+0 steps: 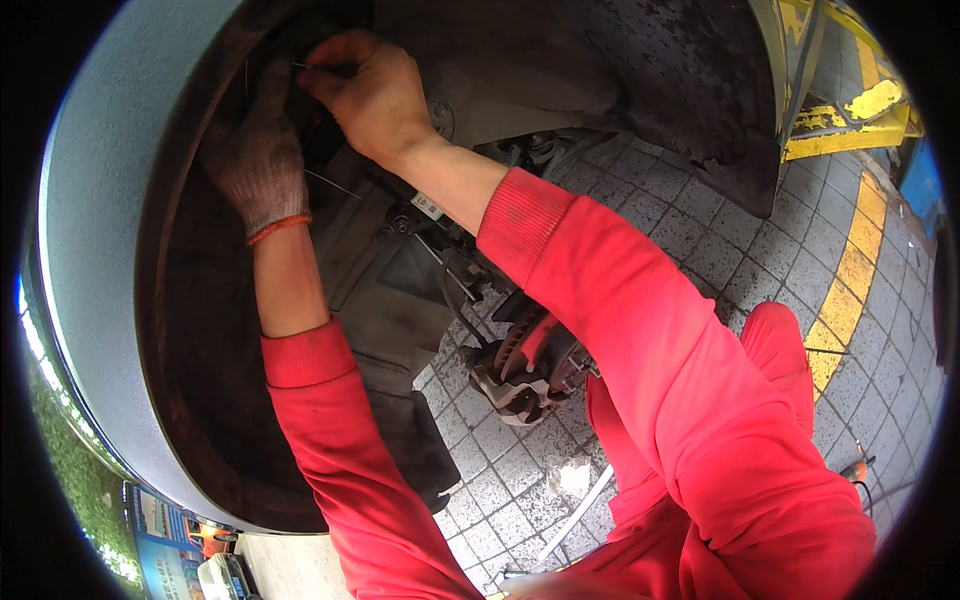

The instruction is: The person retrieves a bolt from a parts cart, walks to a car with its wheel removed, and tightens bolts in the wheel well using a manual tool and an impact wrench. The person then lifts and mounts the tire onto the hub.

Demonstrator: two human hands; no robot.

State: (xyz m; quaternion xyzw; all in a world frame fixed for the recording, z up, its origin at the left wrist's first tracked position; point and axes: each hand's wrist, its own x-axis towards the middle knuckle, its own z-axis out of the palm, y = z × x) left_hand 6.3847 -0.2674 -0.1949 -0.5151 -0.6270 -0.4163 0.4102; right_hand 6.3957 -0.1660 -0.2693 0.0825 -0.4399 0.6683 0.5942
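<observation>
Up inside a car's dark wheel arch [190, 300], both my arms reach in, in red sleeves. My right hand [380, 95] is bare, its thumb and forefinger pinched on a thin pale wire [300, 65]. Close beside it on the left, my left hand [262, 165] wears a dirty knit glove with an orange cuff. Its fingers are lost in the shadow, so its grip does not show. Another thin wire length [333, 184] sticks out to the right of the glove; whether the two are one piece I cannot tell.
Below my right arm sit a brake disc [525, 345] with its caliper [512, 395] and a suspension rod [440, 258]. The grey fender [100, 230] curves around the left. A yellow metal frame [850, 140] stands at the far right, over tiled floor [480, 460] with a yellow stripe [850, 270].
</observation>
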